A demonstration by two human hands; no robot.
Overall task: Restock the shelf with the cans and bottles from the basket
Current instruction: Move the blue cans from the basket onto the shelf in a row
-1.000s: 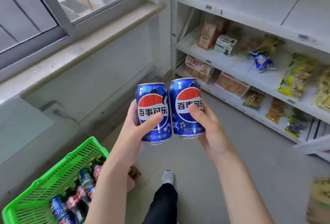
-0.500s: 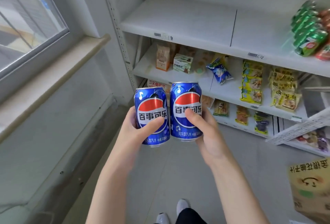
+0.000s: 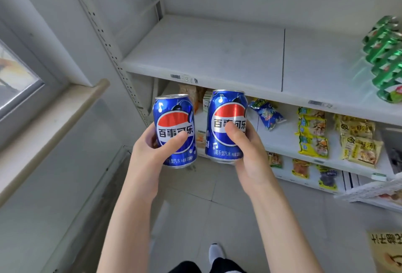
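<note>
2 blue cola cans hang upright in the air, a small gap between them, just below the shelf board point(image 3: 206, 50). The left hand point(image 3: 150, 155) grips the left can point(image 3: 174, 124) and the right hand point(image 3: 250, 157) grips the right can point(image 3: 227, 120), fingers point(image 3: 233, 133) wrapped round each middle with a thumb across the label. If full, they should feel stiff, fairly weighty and smooth (probably slick if damp), so a mid-body wrap suits them. The board lies open from the perforated upright point(image 3: 121, 72) across to the green cans point(image 3: 385, 59) at far right. Each can must clear the front lip point(image 3: 217, 81) before it is set down.
</note>
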